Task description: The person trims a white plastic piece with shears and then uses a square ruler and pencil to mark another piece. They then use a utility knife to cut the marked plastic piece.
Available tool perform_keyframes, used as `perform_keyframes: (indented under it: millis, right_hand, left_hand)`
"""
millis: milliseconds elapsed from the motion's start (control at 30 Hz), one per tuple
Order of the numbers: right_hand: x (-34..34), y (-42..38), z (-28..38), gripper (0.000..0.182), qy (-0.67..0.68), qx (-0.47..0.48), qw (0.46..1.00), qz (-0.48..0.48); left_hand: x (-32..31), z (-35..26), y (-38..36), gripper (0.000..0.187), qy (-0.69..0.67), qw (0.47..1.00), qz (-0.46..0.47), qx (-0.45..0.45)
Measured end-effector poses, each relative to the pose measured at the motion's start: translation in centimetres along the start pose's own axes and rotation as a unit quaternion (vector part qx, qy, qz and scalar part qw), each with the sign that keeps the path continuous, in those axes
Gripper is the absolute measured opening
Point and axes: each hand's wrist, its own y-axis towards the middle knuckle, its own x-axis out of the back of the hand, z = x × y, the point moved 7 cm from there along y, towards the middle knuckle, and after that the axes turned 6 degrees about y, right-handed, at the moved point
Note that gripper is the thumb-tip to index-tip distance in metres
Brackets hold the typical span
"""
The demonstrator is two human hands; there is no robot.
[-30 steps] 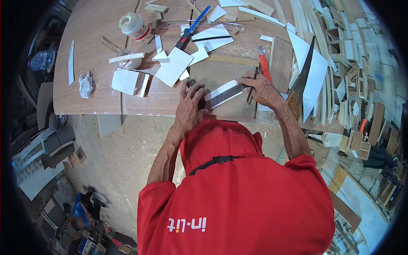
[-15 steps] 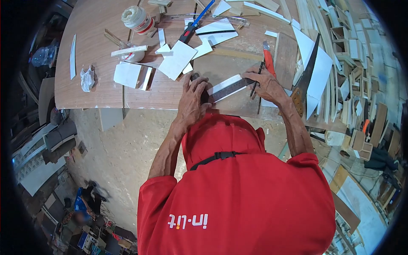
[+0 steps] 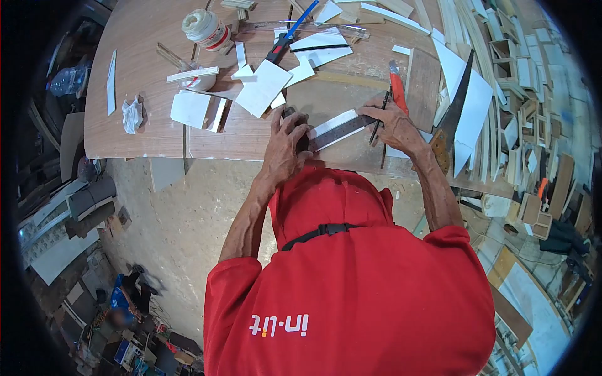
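My left hand (image 3: 286, 141) is closed around the dark stock of a try square at the table's front edge. The square's dark ruled blade (image 3: 342, 132) lies across a white strip (image 3: 332, 123) and points right. My right hand (image 3: 395, 127) presses on the blade's far end, with a dark pencil (image 3: 380, 118) between its fingers. Just behind that hand is an orange-red cutter (image 3: 397, 89). A handsaw (image 3: 454, 106) lies to its right. White cut pieces (image 3: 263, 88) rest on the table behind the left hand.
The wooden table (image 3: 150, 75) bears a glue jar (image 3: 205, 30), a small bowl (image 3: 199, 81), a crumpled white wad (image 3: 133, 115) and a blue-handled tool (image 3: 303, 17). Wood strips (image 3: 480, 62) are heaped at right. Another person (image 3: 125, 297) is at lower left.
The whole view has shifted very slightly. Both hands and the square keep the same places on the table.
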Motion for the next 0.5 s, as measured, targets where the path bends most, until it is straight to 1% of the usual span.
perform_keyframes:
  millis: [133, 500]
  right_hand:
    - [-0.04, -0.04, -0.10, 0.038, 0.012, 0.019, 1.000, -0.012]
    - [-0.17, -0.14, -0.56, 0.039, 0.000, 0.012, 1.000, -0.007]
  left_hand:
    - [-0.04, -0.09, 0.04, 0.056, -0.001, 1.000, 0.001, 0.003]
    - [0.18, -0.34, 0.07, 0.051, 0.004, 1.000, 0.000, -0.002]
